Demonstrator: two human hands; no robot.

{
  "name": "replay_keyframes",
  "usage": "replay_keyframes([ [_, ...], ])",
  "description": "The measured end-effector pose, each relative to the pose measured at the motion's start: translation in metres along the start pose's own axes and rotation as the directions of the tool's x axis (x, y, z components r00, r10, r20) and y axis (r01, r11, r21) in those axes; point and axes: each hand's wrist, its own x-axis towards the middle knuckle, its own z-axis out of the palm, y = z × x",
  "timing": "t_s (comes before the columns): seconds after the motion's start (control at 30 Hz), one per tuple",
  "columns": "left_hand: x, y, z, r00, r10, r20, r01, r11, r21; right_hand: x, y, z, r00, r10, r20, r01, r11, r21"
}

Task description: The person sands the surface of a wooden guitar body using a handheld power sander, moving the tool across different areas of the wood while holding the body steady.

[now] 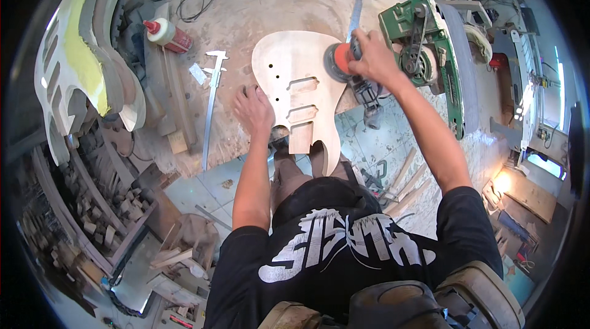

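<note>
A pale wooden electric guitar body (290, 58) lies flat on the workbench, with rectangular pickup cutouts and a few drilled holes. Its horned end overhangs the near edge, close to my waist. Gripped in my right hand (373, 58) is a round power sander (337, 62), orange and dark grey, at the body's right edge. Motion blurs its pad, and my fingers hide part of its top. My left hand (253, 110) rests against the body's left edge with its fingers apart; their undersides are hidden.
Left on the bench are a caliper (213, 92), a red-capped glue bottle (168, 35) and wood strips (179, 98). A green belt sander (424, 46) stands at right. Shaped guitar bodies (86, 52) hang at far left, above a bin of wood offcuts (126, 209).
</note>
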Motion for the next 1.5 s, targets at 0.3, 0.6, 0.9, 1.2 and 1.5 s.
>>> replay_keyframes([
  [0.3,-0.002,-0.004,-0.003,1.0,-0.003,0.018,0.003,1.0,0.016,-0.011,-0.038,0.015,0.961,-0.275,0.028,0.276,0.961,-0.033],
  [0.6,0.0,0.0,-0.001,1.0,0.03,0.005,-0.03,0.999,0.011,0.056,0.007,-0.017,0.98,-0.185,0.068,0.19,0.979,-0.069],
  [0.9,-0.002,-0.003,-0.002,1.0,0.027,0.006,-0.028,0.999,0.023,-0.096,-0.011,0.022,0.935,-0.328,0.132,0.328,0.944,0.025],
  [1.2,0.0,-0.005,0.001,0.994,0.099,-0.052,-0.098,0.995,0.022,-0.016,0.043,0.015,0.977,-0.192,-0.088,0.196,0.98,0.032],
  [1.5,0.0,-0.004,-0.004,0.986,0.148,-0.076,-0.144,0.988,0.05,-0.036,0.042,0.021,0.984,-0.117,-0.135,0.128,0.989,0.077],
])
